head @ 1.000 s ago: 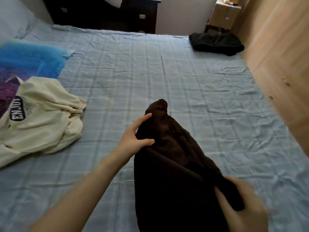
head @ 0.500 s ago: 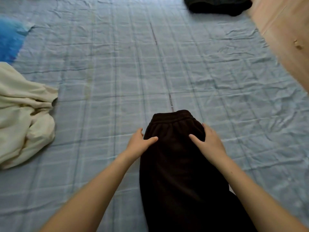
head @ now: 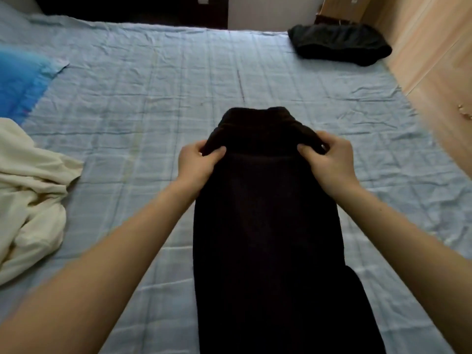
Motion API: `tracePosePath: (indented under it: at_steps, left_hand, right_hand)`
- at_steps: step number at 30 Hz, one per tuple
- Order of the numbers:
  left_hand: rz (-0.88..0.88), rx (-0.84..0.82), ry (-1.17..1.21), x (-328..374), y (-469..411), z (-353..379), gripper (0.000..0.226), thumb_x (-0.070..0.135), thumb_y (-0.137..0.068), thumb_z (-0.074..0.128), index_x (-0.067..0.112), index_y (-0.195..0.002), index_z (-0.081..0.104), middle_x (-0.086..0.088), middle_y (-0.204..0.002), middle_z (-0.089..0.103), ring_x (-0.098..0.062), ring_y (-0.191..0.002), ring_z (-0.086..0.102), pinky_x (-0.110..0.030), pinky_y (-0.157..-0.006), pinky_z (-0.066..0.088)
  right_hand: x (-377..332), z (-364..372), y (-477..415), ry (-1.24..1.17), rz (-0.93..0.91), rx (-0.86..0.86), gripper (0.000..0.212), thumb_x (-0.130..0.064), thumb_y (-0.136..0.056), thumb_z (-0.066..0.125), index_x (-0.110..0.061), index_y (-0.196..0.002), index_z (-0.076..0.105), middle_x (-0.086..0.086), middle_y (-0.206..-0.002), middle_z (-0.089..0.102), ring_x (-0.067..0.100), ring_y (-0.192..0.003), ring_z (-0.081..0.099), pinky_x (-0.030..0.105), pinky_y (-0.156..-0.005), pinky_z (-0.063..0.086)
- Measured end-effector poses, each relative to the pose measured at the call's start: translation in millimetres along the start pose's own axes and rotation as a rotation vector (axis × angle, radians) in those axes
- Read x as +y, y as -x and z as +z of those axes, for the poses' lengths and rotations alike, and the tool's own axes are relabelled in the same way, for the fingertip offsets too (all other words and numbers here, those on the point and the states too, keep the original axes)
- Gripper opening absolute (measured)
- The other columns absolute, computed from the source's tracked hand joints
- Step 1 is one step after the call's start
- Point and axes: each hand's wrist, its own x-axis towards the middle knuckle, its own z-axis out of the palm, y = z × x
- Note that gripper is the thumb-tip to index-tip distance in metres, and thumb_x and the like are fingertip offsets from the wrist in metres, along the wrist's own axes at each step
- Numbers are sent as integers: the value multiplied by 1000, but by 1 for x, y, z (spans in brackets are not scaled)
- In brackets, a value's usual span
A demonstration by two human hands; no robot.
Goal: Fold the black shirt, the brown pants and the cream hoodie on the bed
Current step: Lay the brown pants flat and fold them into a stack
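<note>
The lower end of the brown pants (head: 265,226) is being cut off by the bottom edge, and the fingertips of the left hand (head: 196,159) and the right hand (head: 329,159) are being hidden in the bunched waistband fabric being gripped. The cream hoodie (head: 30,190) and the blue cloth (head: 20,77) are being cropped by the left edge, the cloth being blurred as well. The dark furniture (head: 127,8) beyond the bed (head: 153,98) is being cut off at the top, and the wooden panel (head: 434,72) is being smeared by blur lower down.

Home bedroom: bed (head: 178,80) w/ blue sheet, wood wardrobe (head: 434,47).
</note>
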Motion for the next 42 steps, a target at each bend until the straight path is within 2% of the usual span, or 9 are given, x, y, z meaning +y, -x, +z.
tracePosePath:
  at_steps: [5, 12, 16, 21, 27, 30, 34, 36, 42]
  left_hand:
    - [96, 69, -392, 44, -86, 27, 75, 40, -82, 73, 12, -144, 41, -9, -139, 49, -23, -127, 48, -34, -107, 38]
    - [257, -253, -1022, -95, 47, 94, 61, 45, -99, 35, 22, -153, 22, -1, -163, 14, -22, -149, 9, -45, -120, 7]
    - [229, -331, -1096, -164, 90, 97, 62, 51, -99, 22, 26, -155, 9, 4, -163, 5, -19, -150, 1, -44, -120, 1]
    - [283, -302, -1131, -189, 89, 104, 61, 49, -100, 21, 25, -155, 7, 3, -163, 7, -22, -150, 3, -47, -120, 4]
    - [177, -300, -856, -156, 129, 81, 65, 40, -99, 43, 18, -155, 18, -6, -162, 13, -24, -149, 12, -40, -120, 9]
    - [-34, -144, -526, -149, 202, 64, 71, 30, -95, 58, 5, -152, 23, -14, -157, 21, -24, -146, 19, -31, -120, 12]
    - [-322, -109, -111, -149, 279, 55, 51, 27, -91, 65, 16, -137, 46, -3, -134, 46, -15, -126, 46, -40, -114, 33]
    - [-306, -231, -30, -152, 302, 59, 37, 34, -85, 69, 29, -120, 58, 8, -122, 61, -9, -118, 57, -41, -108, 42]
    - [5, -337, -207, -167, 317, 56, 90, 54, -57, 83, 47, -134, 36, -2, -144, 43, -16, -137, 38, -35, -113, 32]
  right_hand:
    - [-9, 24, -117, 206, 123, -88, 67, -24, -94, 60, -14, -152, 29, 9, -149, 44, 25, -135, 43, 31, -109, 35]
    - [86, 57, 50, 717, 43, -399, 64, -43, -101, 37, -20, -157, 17, 1, -164, 16, 22, -151, 10, 45, -123, 13]
    - [144, 55, 150, 877, 64, -448, 67, -56, -98, 16, -29, -158, 6, -4, -165, 9, 18, -152, 1, 42, -122, 4]
    - [177, 70, 151, 841, 11, -409, 63, -52, -100, 21, -29, -158, 8, -4, -165, 12, 17, -152, 3, 41, -123, 5]
    - [139, 29, 188, 697, -35, -420, 60, -48, -101, 32, -25, -155, 24, 0, -163, 21, 20, -152, 10, 45, -123, 8]
    - [124, -12, 254, 524, -39, -229, 56, -43, -95, 47, -19, -145, 45, 6, -150, 41, 25, -142, 34, 49, -116, 29]
    - [144, -58, 318, 392, 306, -136, 79, -55, -87, 59, -19, -151, 30, 10, -152, 35, 26, -138, 37, 35, -112, 33]
    - [157, -66, 330, 267, 414, -247, 94, -61, -78, 57, -22, -155, 19, 2, -157, 32, 20, -143, 34, 26, -111, 29]
    - [167, -72, 337, 62, 238, -360, 119, -60, -61, 82, -43, -155, 10, -41, -149, 26, -18, -134, 31, 0, -97, 32]
